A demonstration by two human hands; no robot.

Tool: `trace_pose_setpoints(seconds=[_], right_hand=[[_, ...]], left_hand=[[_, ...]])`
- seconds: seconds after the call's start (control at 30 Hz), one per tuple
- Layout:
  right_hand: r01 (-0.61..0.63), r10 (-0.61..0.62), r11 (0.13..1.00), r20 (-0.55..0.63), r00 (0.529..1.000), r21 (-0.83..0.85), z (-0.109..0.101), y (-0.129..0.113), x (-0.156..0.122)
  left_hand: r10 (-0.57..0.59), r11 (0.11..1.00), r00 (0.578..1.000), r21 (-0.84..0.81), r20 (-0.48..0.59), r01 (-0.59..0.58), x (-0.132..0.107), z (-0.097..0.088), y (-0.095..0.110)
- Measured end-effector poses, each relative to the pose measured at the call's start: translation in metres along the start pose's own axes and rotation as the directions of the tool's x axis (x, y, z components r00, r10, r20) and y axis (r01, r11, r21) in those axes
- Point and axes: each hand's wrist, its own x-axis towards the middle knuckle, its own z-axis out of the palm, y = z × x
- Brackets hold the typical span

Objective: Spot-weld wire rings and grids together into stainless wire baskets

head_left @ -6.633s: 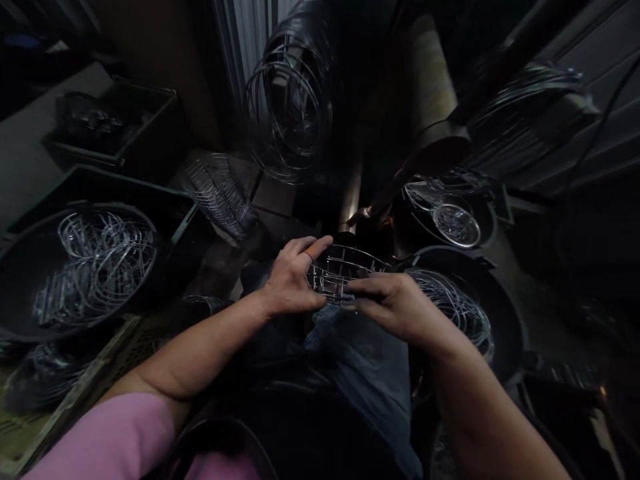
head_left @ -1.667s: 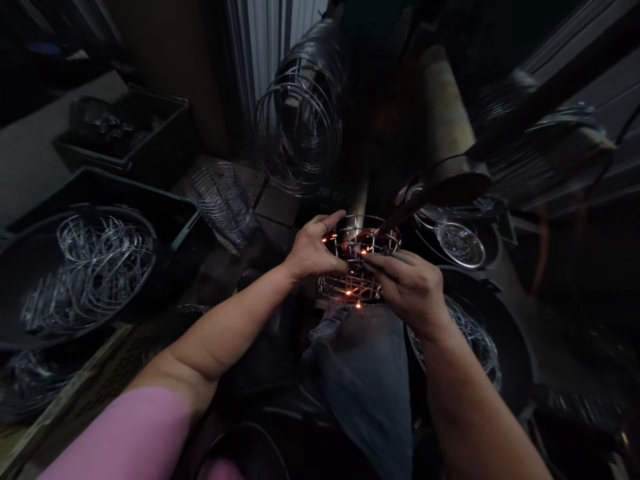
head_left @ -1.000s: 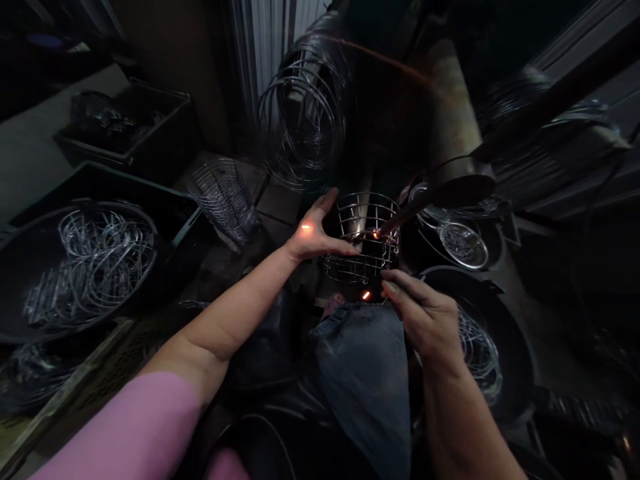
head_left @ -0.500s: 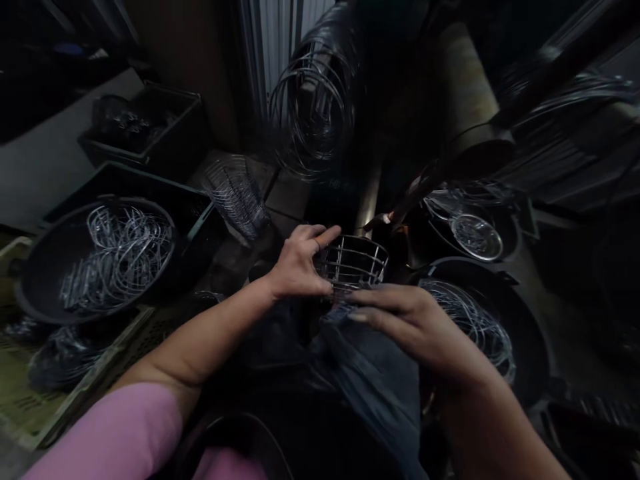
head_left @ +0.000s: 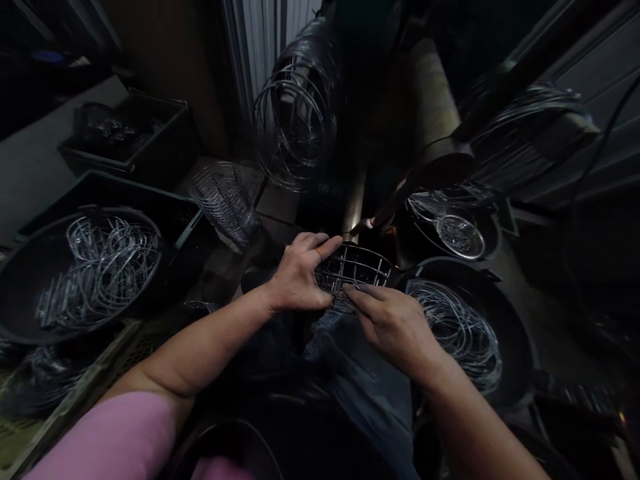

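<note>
Head view: left hand [head_left: 299,280] and right hand [head_left: 393,323] both clamp their fingers on a wire basket [head_left: 354,270] above the lap.

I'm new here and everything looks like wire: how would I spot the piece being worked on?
Find the blue-jeaned lap at bottom centre. Just above the knee, the left hand and right hand hold a small wire basket. Unlike the loose rings in the tubs, it is a rigid grid.

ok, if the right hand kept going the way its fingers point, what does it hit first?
Nothing to cross: the right hand fingers already rest on the near edge of the wire basket, which the left hand grips. Depth is hard to judge.
</note>
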Motion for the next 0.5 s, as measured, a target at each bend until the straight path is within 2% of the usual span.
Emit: trace_pose_setpoints(seconds=[0.1,0.23,0.5], right_hand=[[0.039,-0.029,0.996,-0.124,0.992,0.080,0.003,0.013,0.003],[0.078,-0.063,0.996,-0.233,0.971,0.054,0.003,0.022,0.010],[0.046,-0.042,0.999,-0.237,0.971,0.011,0.001,0.044,0.028]], left_hand=[[0.021,1.000,1.000,-0.002,-0.022,-0.021,0.007,0.000,0.001],[0.022,1.000,0.999,0.009,-0.045,-0.021,0.019,0.000,0.000],[0.015,1.000,0.997,0.023,-0.074,-0.013,0.050,0.000,-0.005]])
